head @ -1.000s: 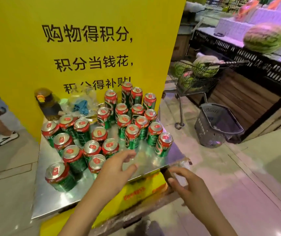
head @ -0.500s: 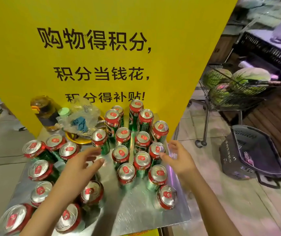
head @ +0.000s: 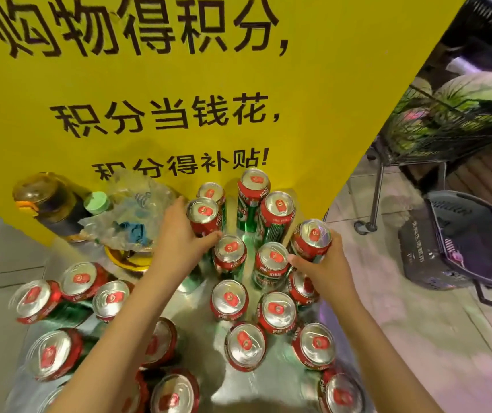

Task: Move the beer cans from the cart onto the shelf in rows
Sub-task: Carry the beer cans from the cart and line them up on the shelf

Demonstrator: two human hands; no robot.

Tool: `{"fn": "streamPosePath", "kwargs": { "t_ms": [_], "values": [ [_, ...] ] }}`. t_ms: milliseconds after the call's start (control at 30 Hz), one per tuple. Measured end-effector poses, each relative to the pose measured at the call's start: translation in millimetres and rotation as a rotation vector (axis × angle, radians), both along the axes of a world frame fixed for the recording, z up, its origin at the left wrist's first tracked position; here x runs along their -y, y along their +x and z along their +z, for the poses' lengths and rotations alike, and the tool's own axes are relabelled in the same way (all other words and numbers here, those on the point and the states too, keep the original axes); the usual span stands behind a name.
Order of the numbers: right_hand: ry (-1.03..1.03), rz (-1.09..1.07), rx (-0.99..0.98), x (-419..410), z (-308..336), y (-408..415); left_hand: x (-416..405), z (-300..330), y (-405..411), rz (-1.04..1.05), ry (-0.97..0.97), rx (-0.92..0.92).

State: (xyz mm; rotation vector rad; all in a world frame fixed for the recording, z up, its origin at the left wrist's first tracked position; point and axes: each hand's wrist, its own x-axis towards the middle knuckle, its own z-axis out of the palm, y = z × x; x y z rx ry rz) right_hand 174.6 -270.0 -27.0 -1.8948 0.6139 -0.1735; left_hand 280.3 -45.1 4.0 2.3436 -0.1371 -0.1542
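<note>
Left hand (head: pixel 183 236) wraps the side of one upright beer can (head: pixel 203 214) near the back of the group, thumb across the front just under the rim, fingers around the far side. Right hand (head: pixel 323 269) grips a second can (head: pixel 313 238) at the right edge of the cluster, thumb on the near wall; this one stands higher than its neighbours and looks lifted or tilted, cannot say which for sure.

Other cans (head: pixel 229 299) stand on the shiny metal shelf (head: pixel 271 389): rough rows between the two arms, a looser bunch at lower left (head: pixel 34 301). Two taller cans (head: pixel 253 192) sit against the yellow sign (head: pixel 179 84) behind.

Handling, as judgement: sealed tabs suggest full cans, so moderately heavy for their size, stiff while pressurised. Thin walls would dent under a hard squeeze. Painted sides are smooth, possibly slick. Best hold is mid-body, thumb opposing fingers, as both hands do now. Tight spacing means a knock could topple a neighbour.

Outward: crumpled clear plastic bag (head: pixel 137 213), green-capped bottle (head: pixel 97 202) and dark amber jar (head: pixel 49 201) at back left. Wire shopping cart (head: pixel 435 129) with melons and a dark floor basket (head: pixel 462 242) stand well apart at right.
</note>
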Motion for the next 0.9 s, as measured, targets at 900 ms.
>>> {"fn": "streamPosePath", "kwargs": {
  "t_ms": [900],
  "values": [
    [-0.037, -0.057, 0.341, 29, 88, -28, 9, 76, -43, 0.286, -0.41, 0.339]
  ]
}}
